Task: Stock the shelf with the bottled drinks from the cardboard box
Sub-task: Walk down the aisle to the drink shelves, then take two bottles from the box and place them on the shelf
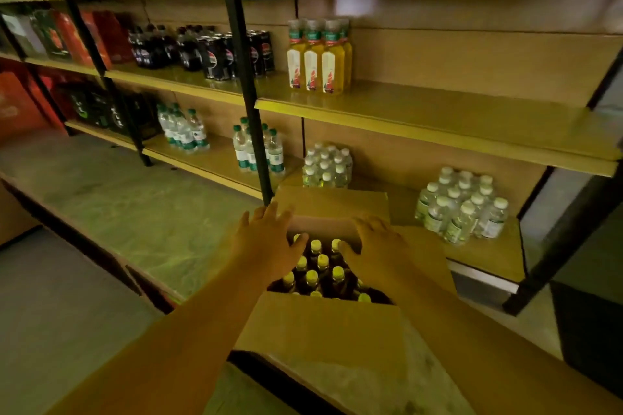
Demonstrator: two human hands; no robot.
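**Both hands reach into the open box**

The shelf stands beyond, a few yellow bottles already on its middle board, much bare space to their right. The cardboard box sits near, flaps open. Its bottled drinks stand upright, long axes vertical, caps up. The left hand and right hand hover over the caps, fingers spread, holding nothing. Best grip each bottle below the cap and lift straight up, keeping it upright.

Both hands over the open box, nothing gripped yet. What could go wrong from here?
1. Bottles in the cardboard box are packed tight; the left hand or right hand may struggle to grip one.
2. The yellow bottles already on the shelf could be knocked when new ones go beside them.
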